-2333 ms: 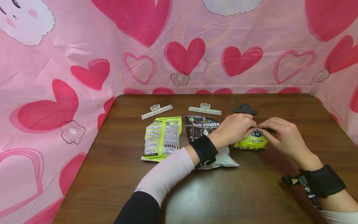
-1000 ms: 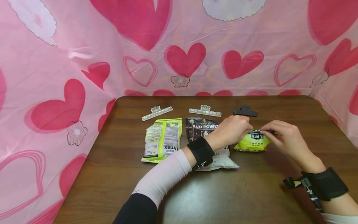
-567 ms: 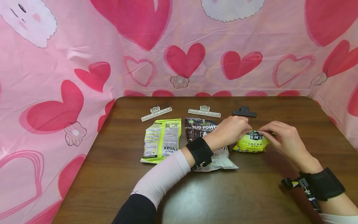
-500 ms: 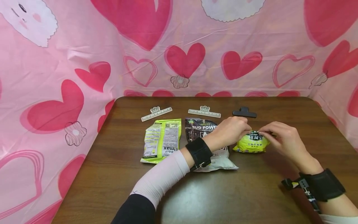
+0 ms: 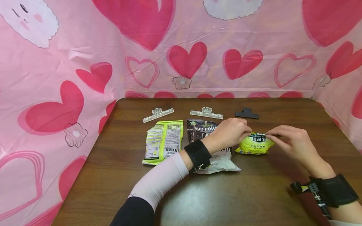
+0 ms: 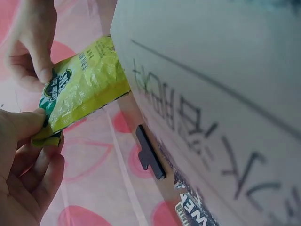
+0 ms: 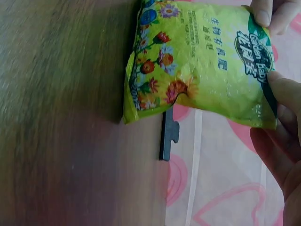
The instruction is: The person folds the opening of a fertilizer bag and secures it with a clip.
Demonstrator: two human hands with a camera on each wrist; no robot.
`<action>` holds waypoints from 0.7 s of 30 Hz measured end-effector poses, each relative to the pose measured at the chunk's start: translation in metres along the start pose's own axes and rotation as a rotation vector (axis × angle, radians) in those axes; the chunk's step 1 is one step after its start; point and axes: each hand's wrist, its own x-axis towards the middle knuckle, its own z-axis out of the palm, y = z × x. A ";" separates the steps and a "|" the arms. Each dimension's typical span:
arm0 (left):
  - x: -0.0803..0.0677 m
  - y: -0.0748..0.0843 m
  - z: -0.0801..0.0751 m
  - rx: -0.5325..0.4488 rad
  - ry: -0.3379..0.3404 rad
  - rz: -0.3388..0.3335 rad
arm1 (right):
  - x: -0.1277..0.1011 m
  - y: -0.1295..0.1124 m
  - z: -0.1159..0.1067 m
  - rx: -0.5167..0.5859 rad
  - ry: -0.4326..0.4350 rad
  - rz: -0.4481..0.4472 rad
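A yellow-green bag (image 5: 255, 147) printed with flowers and "Garden baby" stands at the right of the table, its top edge between my two hands. My left hand (image 5: 234, 129) pinches the top left corner between thumb and fingers, also seen in the left wrist view, where the bag (image 6: 89, 77) has a dark green top band. My right hand (image 5: 295, 142) pinches the top right corner; in the right wrist view its thumb presses on the front of the bag (image 7: 202, 61). The fingertips behind the bag are partly hidden.
A black clip (image 5: 247, 113) lies behind the bag. Two pale ruler-patterned clips (image 5: 207, 113) (image 5: 158, 114) lie further left. Below my left forearm is a black-and-white BUD POWER bag (image 5: 219, 164), partly covered; a green-and-white Umax bag (image 5: 164, 141) lies beside it.
My hands have drawn apart along the bag's top edge, left hand leftward and right hand rightward. More of the bag's printed front shows between them. The clips and other bags stay put.
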 end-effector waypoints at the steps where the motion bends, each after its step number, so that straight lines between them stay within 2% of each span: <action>1: -0.001 -0.001 0.000 0.001 0.002 -0.001 | -0.001 0.001 -0.001 -0.001 0.001 0.002; 16: -0.005 -0.006 -0.002 -0.028 -0.030 -0.013 | -0.006 0.007 -0.008 -0.035 0.001 0.047; 21: -0.004 -0.007 -0.001 -0.050 -0.031 -0.002 | -0.005 0.009 -0.008 -0.039 0.005 0.027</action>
